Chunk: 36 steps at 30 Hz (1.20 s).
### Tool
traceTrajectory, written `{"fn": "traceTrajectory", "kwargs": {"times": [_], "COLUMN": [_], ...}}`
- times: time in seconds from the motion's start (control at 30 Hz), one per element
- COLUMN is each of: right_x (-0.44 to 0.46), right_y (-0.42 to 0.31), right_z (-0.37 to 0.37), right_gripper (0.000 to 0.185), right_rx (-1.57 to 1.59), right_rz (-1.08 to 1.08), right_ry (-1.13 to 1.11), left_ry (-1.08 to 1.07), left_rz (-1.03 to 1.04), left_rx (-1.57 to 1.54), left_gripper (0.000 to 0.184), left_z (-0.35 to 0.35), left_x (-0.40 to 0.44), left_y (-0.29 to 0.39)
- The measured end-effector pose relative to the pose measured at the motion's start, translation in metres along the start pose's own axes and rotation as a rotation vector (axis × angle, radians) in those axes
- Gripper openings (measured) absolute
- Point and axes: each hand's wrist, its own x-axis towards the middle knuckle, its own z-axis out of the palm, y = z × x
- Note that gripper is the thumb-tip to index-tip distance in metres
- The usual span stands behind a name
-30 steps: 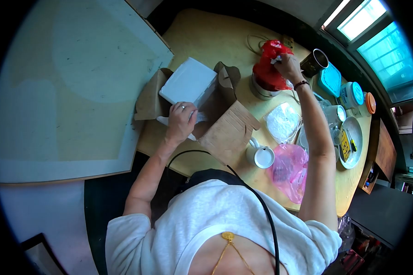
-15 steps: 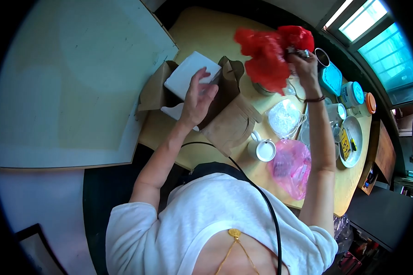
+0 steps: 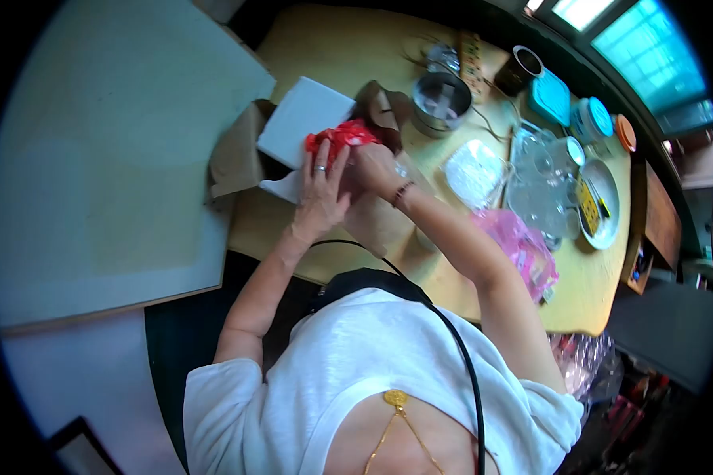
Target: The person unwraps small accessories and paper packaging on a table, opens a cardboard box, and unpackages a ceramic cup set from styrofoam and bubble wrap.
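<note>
A red plastic bag (image 3: 342, 139) is bunched in the open cardboard box (image 3: 234, 158), against a white foam block (image 3: 303, 119). My left hand (image 3: 322, 198) lies on the near side of the bag with its fingers stretched out and touching it. From the right, my right hand (image 3: 374, 169) reaches into the box, curled against the bag; it is blurred and its fingertips are hidden. Another white foam piece (image 3: 281, 187) shows at the box's near side. One brown flap (image 3: 370, 226) hangs toward me under my right wrist.
On the table (image 3: 333, 36) stand a metal pot (image 3: 442, 123), a clear plastic-wrapped bundle (image 3: 475, 174), a pink plastic bag (image 3: 515, 245), and several clear cups (image 3: 543, 206). A plate (image 3: 606, 229) and lidded tubs (image 3: 590, 119) line the right. A white board (image 3: 127, 158) borders the left.
My right hand has brought the red bag down and left from above the pot into the box. My left hand has moved slightly nearer and now touches the bag.
</note>
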Motion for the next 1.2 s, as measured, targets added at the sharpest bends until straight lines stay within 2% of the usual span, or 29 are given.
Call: {"fn": "traceTrajectory", "kwargs": {"times": [0.07,0.17,0.23,0.27,0.33,0.37,0.4,0.43,0.5,0.53,0.57,0.6,0.63,0.67,0.73,0.77,0.8,0.83,0.87,0.93,1.0,1.03,1.1,1.17,1.2], "right_x": [0.007,0.020,0.028,0.029,0.026,0.024,0.023,0.021,0.020,0.008,-0.005,-0.017,-0.030,-0.047,-0.088,-0.110,-0.125,-0.136,-0.142,-0.149,-0.148,-0.146,-0.144,-0.142,-0.144], "right_y": [0.007,0.012,0.019,0.019,0.014,0.011,0.002,-0.005,-0.022,-0.032,-0.032,-0.014,0.010,0.036,0.101,0.137,0.167,0.185,0.191,0.197,0.197,0.195,0.190,0.194,0.204], "right_z": [0.009,0.023,0.045,0.046,0.040,0.037,0.021,0.011,-0.004,-0.033,-0.058,-0.063,-0.065,-0.066,-0.042,-0.020,0.002,0.013,0.010,0.002,0.002,0.000,-0.008,-0.010,-0.006], "right_gripper": [0.011,0.015,0.016,0.017,0.018,0.020,0.020,0.019,0.012,0.014,0.017,0.018,0.020,0.025,0.039,0.057,0.064,0.072,0.072,0.089,0.093,0.097,0.094,0.091,0.088], "right_rx": [0.005,0.095,0.051,-0.011,-0.003,0.006,0.056,0.087,0.096,0.278,0.457,0.407,0.357,0.281,0.107,0.045,0.097,0.147,0.152,0.288,0.282,0.273,0.255,0.238,0.346], "right_rz": [-0.017,-0.048,-0.004,0.052,0.054,0.039,-0.004,-0.090,-0.112,-0.135,-0.163,-0.094,-0.024,0.076,0.486,0.671,0.882,1.088,1.081,1.442,1.456,1.473,1.477,1.481,1.484], "right_ry": [0.019,0.036,-0.052,-0.183,-0.196,-0.219,-0.173,-0.022,0.270,0.470,0.673,0.812,0.947,1.071,1.099,0.978,0.877,0.764,0.761,0.437,0.394,0.353,0.364,0.375,0.395], "left_ry": [-0.127,-0.141,-0.155,-0.244,-0.447,-0.470,-0.556,-0.640,-0.443,-0.359,-0.410,-0.466,-0.544,-0.520,-0.520,-0.520,-0.404,-0.399,-0.357,-0.308,-0.145,-0.139,-0.027,-0.029,-0.042], "left_rz": [-0.003,0.034,0.064,-0.038,-0.220,-0.298,-0.293,-0.288,-0.074,0.044,-0.026,-0.091,-0.297,-0.274,-0.251,-0.226,-0.128,-0.137,-0.119,-0.104,-0.058,-0.063,-0.008,0.005,0.013], "left_rx": [0.183,0.197,0.169,0.132,0.139,0.098,0.139,0.181,-0.030,-0.119,-0.038,0.047,0.166,0.103,0.115,0.129,0.162,0.165,0.119,0.076,0.004,0.009,-0.146,-0.154,-0.129], "left_gripper": [0.082,0.080,0.078,0.079,0.076,0.068,0.066,0.064,0.062,0.061,0.063,0.065,0.067,0.067,0.068,0.069,0.061,0.061,0.054,0.047,0.039,0.039,0.038,0.039,0.040], "left_z": [0.012,0.042,0.044,0.051,0.067,0.077,0.084,0.091,0.113,0.124,0.118,0.112,0.084,0.070,0.038,0.029,0.031,0.026,0.018,0.006,-0.001,0.000,0.005,0.013,0.022], "left_x": [0.002,0.006,0.009,0.007,0.006,0.007,0.011,0.017,0.020,0.021,0.027,0.033,0.043,0.047,0.052,0.050,0.043,0.040,0.040,0.039,0.032,0.026,0.014,0.003,-0.005], "left_y": [0.002,-0.020,-0.022,-0.027,-0.043,-0.054,-0.064,-0.080,-0.119,-0.138,-0.134,-0.129,-0.097,-0.087,-0.058,-0.050,-0.054,-0.050,-0.040,-0.020,0.001,0.008,0.022,0.033,0.031]}}
